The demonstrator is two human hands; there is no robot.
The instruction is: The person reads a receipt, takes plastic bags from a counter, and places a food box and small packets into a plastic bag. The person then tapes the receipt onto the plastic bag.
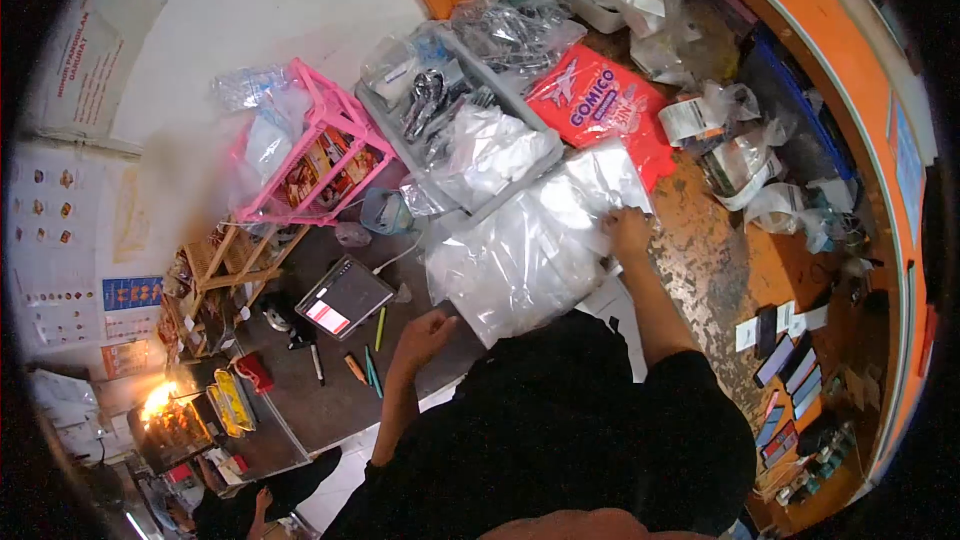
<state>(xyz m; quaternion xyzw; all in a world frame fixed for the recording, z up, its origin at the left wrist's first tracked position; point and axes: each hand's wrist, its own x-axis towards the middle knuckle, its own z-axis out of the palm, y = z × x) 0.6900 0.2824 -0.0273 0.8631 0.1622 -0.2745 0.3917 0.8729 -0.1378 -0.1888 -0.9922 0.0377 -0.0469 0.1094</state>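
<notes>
Black short-sleeved shirt [590,420] of the wearer fills the lower centre, nearest the camera. Beyond it, a spread of clear plastic bags [510,265] lies on the table [325,405], directly in front of the torso. Right hand [628,235]: positioned at the right-hand edge of the bags, fingers bent onto the plastic; whether they pinch it or only press on it cannot be told. Left hand [425,338]: fingers curled, located just beside the lower left edge of the bags; contact and grip cannot be told.

Grey crate [512,187]: located behind the bags; contains crumpled white plastic bags [490,152]. Red GOMICO package [600,100]: lies to the right of the crate. Pink basket [315,105]: stands tilted to the left of the crate. Tablet [352,292]: lies on the table between the basket and the left hand, near a yellow-green pen [380,330].
</notes>
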